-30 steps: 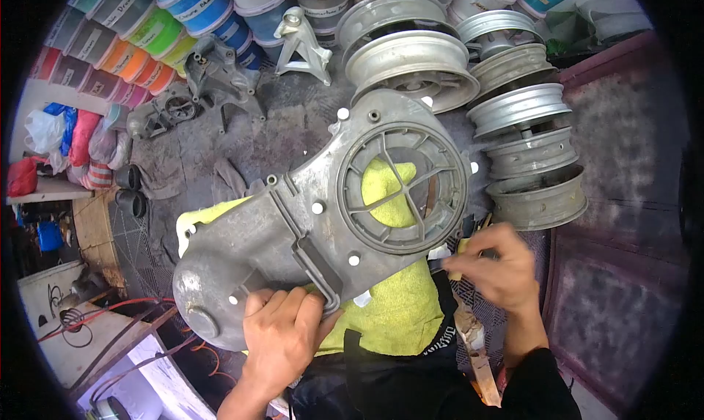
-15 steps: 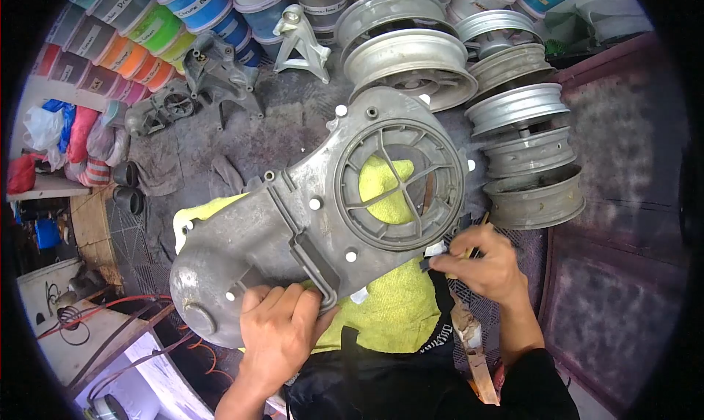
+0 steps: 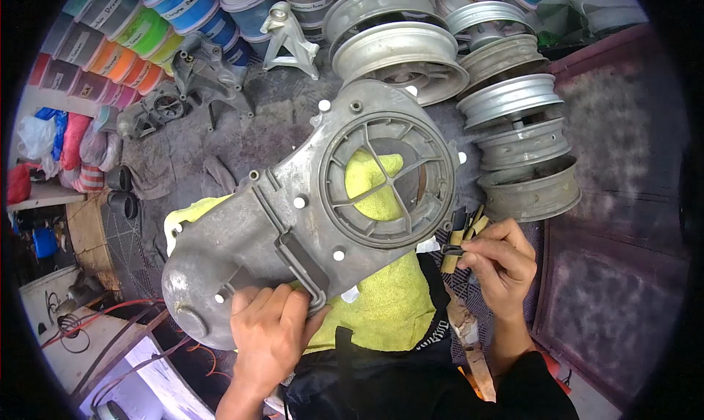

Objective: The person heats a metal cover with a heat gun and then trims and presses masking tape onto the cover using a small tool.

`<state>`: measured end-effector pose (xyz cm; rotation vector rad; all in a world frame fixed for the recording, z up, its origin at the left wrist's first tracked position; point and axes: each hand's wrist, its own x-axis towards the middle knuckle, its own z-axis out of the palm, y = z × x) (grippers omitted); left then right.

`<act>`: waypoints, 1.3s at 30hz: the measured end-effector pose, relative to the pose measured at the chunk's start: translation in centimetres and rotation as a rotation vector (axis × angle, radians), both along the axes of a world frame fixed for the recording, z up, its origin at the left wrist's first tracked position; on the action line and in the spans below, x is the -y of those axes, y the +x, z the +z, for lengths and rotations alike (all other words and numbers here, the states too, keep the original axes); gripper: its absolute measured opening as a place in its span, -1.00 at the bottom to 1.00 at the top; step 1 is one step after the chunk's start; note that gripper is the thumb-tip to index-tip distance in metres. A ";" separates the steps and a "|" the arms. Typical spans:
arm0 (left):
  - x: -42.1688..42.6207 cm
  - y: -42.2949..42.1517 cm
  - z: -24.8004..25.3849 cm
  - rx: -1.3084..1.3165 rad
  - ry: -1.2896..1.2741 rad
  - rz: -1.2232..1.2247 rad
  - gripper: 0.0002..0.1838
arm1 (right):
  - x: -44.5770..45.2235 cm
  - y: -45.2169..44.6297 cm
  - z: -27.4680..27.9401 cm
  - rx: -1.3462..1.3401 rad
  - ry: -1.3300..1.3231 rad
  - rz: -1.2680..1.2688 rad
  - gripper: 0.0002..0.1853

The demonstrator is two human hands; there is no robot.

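A large grey metal cover (image 3: 271,222) with a round spoked opening and several white plugs lies tilted over a yellow-green cloth (image 3: 389,303) on the person's lap. My left hand (image 3: 270,328) is wrapped over its lower edge, thumb underneath, gripping it. Beside the lower right edge of the cover, my right hand (image 3: 500,266) pinches a small dark piece (image 3: 452,250) between thumb and fingers. White tape (image 3: 427,245) shows at the cover's edge near that piece. Tan and dark strips (image 3: 469,229) lie just behind the fingertips.
Metal wheel rims (image 3: 528,185) are stacked at the right and top. Labelled tubs (image 3: 139,28) line the back left. Other grey castings (image 3: 213,75) stand on the floor mat. Red hoses (image 3: 110,306) and a white box edge (image 3: 158,369) are at lower left.
My right hand has turned and drawn slightly right, with its fingers now showing the small dark piece clearly. The whole view has shifted a little; my left hand keeps its grip on the cover.
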<state>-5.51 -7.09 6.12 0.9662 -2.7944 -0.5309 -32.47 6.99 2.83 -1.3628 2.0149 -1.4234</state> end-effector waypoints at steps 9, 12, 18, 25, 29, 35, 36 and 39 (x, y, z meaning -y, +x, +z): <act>-0.1 0.0 0.2 0.042 0.051 0.009 -0.60 | -0.1 3.3 -0.9 -0.035 0.079 -0.181 -0.77; 0.0 -0.2 0.3 0.041 0.031 -0.002 -0.60 | 0.6 3.7 -0.4 -0.163 0.090 -0.184 -0.78; 0.1 0.2 0.0 0.009 0.020 -0.014 -0.59 | 0.3 3.7 0.5 -0.117 0.073 -0.253 -0.81; 0.1 0.2 0.1 0.032 0.031 -0.005 -0.59 | 0.7 3.2 0.4 0.027 0.153 -0.272 -0.84; 0.2 0.1 0.2 0.038 0.025 -0.004 -0.60 | 0.4 3.4 0.1 -0.104 0.122 -0.166 -0.86; 0.1 0.0 0.4 0.035 0.039 -0.001 -0.60 | 0.4 4.3 0.6 0.091 0.087 -0.285 -0.85; 0.1 0.0 0.4 0.034 0.040 -0.007 -0.60 | 0.5 4.2 -0.1 0.032 0.093 -0.253 -0.86; 0.1 -0.1 0.2 0.035 0.021 0.000 -0.60 | 1.0 4.0 -0.2 0.003 0.089 -0.232 -0.88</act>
